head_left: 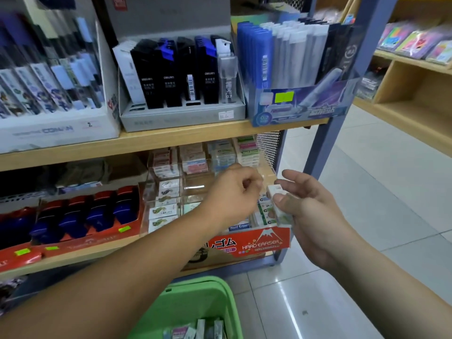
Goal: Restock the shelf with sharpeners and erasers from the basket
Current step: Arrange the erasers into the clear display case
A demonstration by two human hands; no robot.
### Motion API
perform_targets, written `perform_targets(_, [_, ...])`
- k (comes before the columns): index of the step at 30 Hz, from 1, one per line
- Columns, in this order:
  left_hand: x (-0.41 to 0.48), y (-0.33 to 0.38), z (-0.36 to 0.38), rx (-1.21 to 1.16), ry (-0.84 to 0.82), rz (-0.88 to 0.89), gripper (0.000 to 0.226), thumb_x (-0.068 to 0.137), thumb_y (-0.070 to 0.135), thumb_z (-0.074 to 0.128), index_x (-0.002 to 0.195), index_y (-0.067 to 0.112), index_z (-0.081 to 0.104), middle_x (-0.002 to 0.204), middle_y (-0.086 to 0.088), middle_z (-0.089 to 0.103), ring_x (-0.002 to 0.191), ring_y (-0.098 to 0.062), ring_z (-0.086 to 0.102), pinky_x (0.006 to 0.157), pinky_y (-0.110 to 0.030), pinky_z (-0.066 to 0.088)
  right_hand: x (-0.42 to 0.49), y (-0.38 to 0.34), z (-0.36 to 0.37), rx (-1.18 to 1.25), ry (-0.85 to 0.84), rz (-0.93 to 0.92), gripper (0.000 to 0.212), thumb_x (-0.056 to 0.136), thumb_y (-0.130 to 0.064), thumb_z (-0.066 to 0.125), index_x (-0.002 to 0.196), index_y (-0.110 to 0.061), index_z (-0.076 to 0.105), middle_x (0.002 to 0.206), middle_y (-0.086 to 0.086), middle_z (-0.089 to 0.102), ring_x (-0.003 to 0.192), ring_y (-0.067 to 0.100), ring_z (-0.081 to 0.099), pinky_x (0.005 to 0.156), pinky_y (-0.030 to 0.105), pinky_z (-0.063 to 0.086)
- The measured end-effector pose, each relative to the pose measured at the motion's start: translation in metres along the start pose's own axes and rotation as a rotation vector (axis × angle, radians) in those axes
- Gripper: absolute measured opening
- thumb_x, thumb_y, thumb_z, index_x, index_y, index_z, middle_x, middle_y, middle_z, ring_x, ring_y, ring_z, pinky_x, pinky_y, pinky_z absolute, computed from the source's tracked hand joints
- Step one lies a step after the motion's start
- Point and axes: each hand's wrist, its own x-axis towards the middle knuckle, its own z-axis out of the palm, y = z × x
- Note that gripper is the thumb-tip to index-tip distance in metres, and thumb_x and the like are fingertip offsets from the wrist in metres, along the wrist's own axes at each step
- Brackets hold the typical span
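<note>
a wooden shelf (171, 139) unit fills the view from 9 to 12 o'clock. its upper board carries display boxes (181, 117) of pens and refills, and its lower board holds a clear organiser (168, 182) of small wrapped erasers, beside a red box (259, 243) printed "hard eraser". pale glossy floor tiles (367, 192) spread out at 3 o'clock, with a second wooden rack (415, 99) at 2 o'clock. a green basket (195, 297) sits at 6 o'clock (a few small packs (195, 332) show in its bottom, blurred). the eraser (278, 209), white with green print, lies in the right hand (315, 216), just to 3 o'clock of the organiser's front corner. the thumb presses on its near face and curled fingers sit behind it. the right palm faces left, forearm entering from 5 o'clock. the left hand (234, 194) hovers before the organiser, knuckles up, fingers curled inward; i cannot tell whether they pinch anything. the hands are near each other, not touching.
</note>
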Motion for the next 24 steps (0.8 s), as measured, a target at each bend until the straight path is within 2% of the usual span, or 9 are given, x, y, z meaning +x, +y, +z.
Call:
perform_targets(2, [-0.013, 0.01, -0.012, -0.313, -0.133, -0.142, 0.022, 0.103, 0.035, 0.061, 0.088, 0.028, 0.076, 0.081, -0.003, 0.068, 0.067, -0.008, 0.059, 0.058, -0.022, 0.048, -0.002, 0.005, 0.004, -0.078, -0.061, 0.006, 0.044, 0.091, 0.005, 0.072, 0.127, -0.021, 0.065, 0.12, 0.003, 0.073, 0.098, 0.032, 0.077, 0.079, 0.051, 0.063])
perform_targets(4, [-0.026, 0.014, -0.024, -0.414, -0.227, -0.184, 0.012, 0.099, 0.029, 0.067, 0.093, 0.024, 0.076, 0.077, -0.001, 0.07, 0.064, -0.009, 0.058, 0.053, -0.021, 0.046, -0.004, 0.008, 0.011, -0.101, -0.118, 0.031, 0.043, 0.09, 0.006, 0.072, 0.124, -0.019, 0.067, 0.118, 0.007, 0.075, 0.1, 0.035, 0.076, 0.084, 0.053, 0.062])
perform_targets(7, [-0.04, 0.006, -0.046, -0.547, -0.197, -0.262, 0.014, 0.096, 0.018, 0.072, 0.105, 0.007, 0.072, 0.076, -0.007, 0.067, 0.061, -0.013, 0.058, 0.051, -0.025, 0.048, -0.006, 0.008, 0.02, -0.01, -0.23, 0.151, 0.04, 0.09, 0.002, 0.071, 0.128, -0.011, 0.067, 0.119, 0.019, 0.075, 0.108, 0.044, 0.073, 0.094, 0.055, 0.059])
perform_targets(10, [-0.055, -0.004, -0.067, -0.669, -0.178, -0.323, 0.018, 0.095, 0.016, 0.071, 0.11, 0.005, 0.069, 0.074, -0.009, 0.064, 0.057, -0.015, 0.056, 0.049, -0.026, 0.047, -0.01, 0.01, 0.031, 0.037, -0.301, 0.2, 0.046, 0.083, -0.002, 0.071, 0.129, -0.005, 0.068, 0.124, 0.019, 0.074, 0.122, 0.04, 0.067, 0.109, 0.055, 0.05])
perform_targets(12, [-0.065, -0.008, -0.077, -0.771, -0.187, -0.352, 0.017, 0.096, 0.014, 0.069, 0.111, 0.005, 0.068, 0.074, -0.01, 0.066, 0.058, -0.016, 0.059, 0.051, -0.024, 0.051, -0.011, 0.013, 0.041, 0.075, -0.31, 0.213, 0.044, 0.084, 0.001, 0.068, 0.127, -0.003, 0.068, 0.125, 0.019, 0.073, 0.125, 0.037, 0.066, 0.113, 0.05, 0.046])
perform_targets(16, [-0.072, -0.018, -0.099, -0.911, -0.146, -0.393, 0.016, 0.096, 0.01, 0.065, 0.111, 0.006, 0.069, 0.083, -0.014, 0.07, 0.065, -0.017, 0.066, 0.059, -0.025, 0.059, -0.007, 0.015, 0.056, 0.157, -0.218, 0.231, 0.033, 0.099, 0.012, 0.051, 0.125, -0.001, 0.067, 0.12, 0.022, 0.073, 0.111, 0.032, 0.071, 0.099, 0.04, 0.056])
perform_targets(19, [-0.077, -0.027, -0.113, -0.98, -0.172, -0.394, 0.02, 0.088, 0.007, 0.07, 0.108, 0.006, 0.073, 0.094, -0.021, 0.073, 0.078, -0.022, 0.073, 0.068, -0.028, 0.062, -0.006, 0.015, 0.061, 0.121, -0.143, 0.235, 0.034, 0.102, 0.012, 0.049, 0.125, -0.007, 0.066, 0.113, 0.021, 0.072, 0.097, 0.028, 0.07, 0.086, 0.048, 0.062])
perform_targets(21, [-0.081, -0.03, -0.113, -1.002, -0.182, -0.41, 0.02, 0.081, 0.009, 0.074, 0.101, 0.006, 0.075, 0.095, -0.023, 0.073, 0.079, -0.025, 0.074, 0.07, -0.029, 0.063, -0.01, 0.019, 0.065, 0.075, -0.151, 0.244, 0.031, 0.102, 0.009, 0.054, 0.123, -0.008, 0.067, 0.121, 0.021, 0.071, 0.103, 0.031, 0.069, 0.08, 0.052, 0.064])
perform_targets(24, [-0.081, -0.033, -0.107, -0.962, -0.139, -0.444, 0.018, 0.078, 0.009, 0.079, 0.095, 0.006, 0.072, 0.088, -0.019, 0.073, 0.073, -0.021, 0.071, 0.066, -0.026, 0.062, -0.015, 0.023, 0.072, 0.023, -0.169, 0.258, 0.027, 0.1, 0.006, 0.059, 0.119, -0.008, 0.071, 0.124, 0.018, 0.07, 0.109, 0.036, 0.071, 0.074, 0.048, 0.064])
